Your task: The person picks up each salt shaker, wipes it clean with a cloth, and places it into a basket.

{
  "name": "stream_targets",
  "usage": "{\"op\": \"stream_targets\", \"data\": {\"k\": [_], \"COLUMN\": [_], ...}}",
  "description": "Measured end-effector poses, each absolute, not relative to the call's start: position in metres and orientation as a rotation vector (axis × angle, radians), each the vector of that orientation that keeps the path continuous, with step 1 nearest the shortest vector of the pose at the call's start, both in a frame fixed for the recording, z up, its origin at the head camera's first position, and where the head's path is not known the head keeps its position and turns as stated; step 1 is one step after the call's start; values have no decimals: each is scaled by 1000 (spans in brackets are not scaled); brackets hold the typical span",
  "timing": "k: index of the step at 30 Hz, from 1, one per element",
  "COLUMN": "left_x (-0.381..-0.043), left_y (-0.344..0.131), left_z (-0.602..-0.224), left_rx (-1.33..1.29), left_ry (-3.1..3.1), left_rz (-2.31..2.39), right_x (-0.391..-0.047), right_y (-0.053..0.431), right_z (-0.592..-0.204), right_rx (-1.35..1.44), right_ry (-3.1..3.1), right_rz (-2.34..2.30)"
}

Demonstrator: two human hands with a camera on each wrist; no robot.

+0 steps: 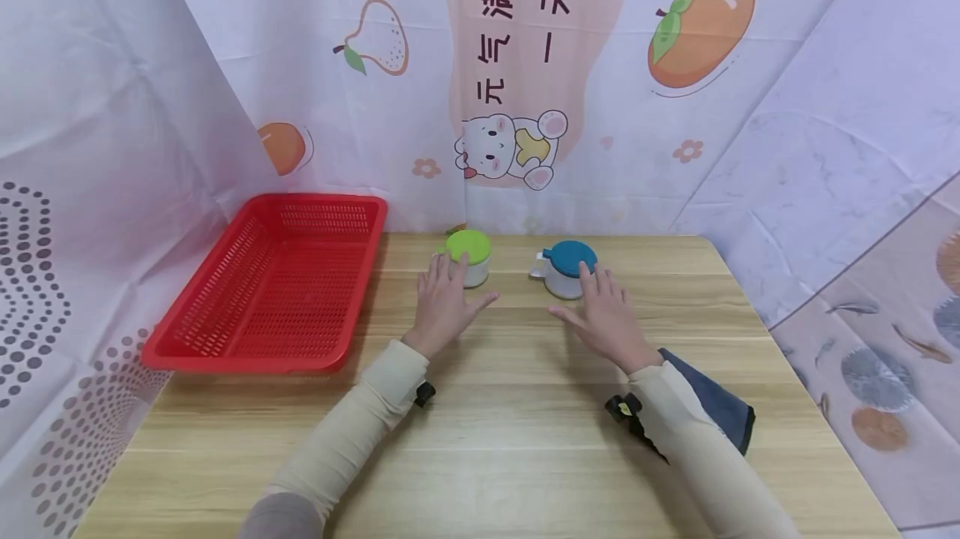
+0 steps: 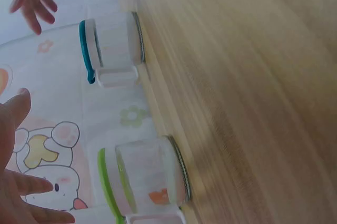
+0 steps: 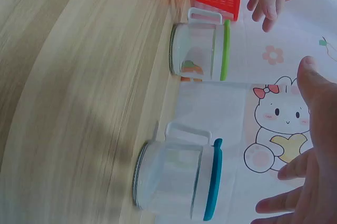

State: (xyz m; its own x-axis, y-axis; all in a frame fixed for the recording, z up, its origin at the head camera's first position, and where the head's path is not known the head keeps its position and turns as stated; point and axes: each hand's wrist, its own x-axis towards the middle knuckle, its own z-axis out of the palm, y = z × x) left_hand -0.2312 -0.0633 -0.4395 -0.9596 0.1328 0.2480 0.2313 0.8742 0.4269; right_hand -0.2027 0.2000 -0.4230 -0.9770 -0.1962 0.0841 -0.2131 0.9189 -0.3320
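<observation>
While fingers [image 3: 295,166] splay, hands [image 1: 442,310] [image 1: 607,324] hover nearby | left — green lid [image 1: 471,245] | right — blue lid [image 1: 572,256]

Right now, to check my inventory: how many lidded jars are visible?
2. The green-lidded jar stands near the far edge of the table, by the left hand; the blue-lidded jar stands to its right, by the right hand.

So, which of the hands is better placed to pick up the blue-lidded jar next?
Probably the right: the right hand hovers close to the blue-lidded jar, fingers spread and holding nothing. The left hand is also free, but it is near the green-lidded jar, farther away.
</observation>
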Motion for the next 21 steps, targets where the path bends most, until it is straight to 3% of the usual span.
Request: {"op": "stream_targets", "data": {"k": [21], "left_x": [-251], "left_y": [-83], "left_z": [-437], "left_rx": [-185], "left_ry": [-2707], "left_rz": [-913], "right_x": [-192], "right_y": [224], "right_z": [-414], "right_rx": [301], "right_ry": [-2978], "right_rz": [594]}}
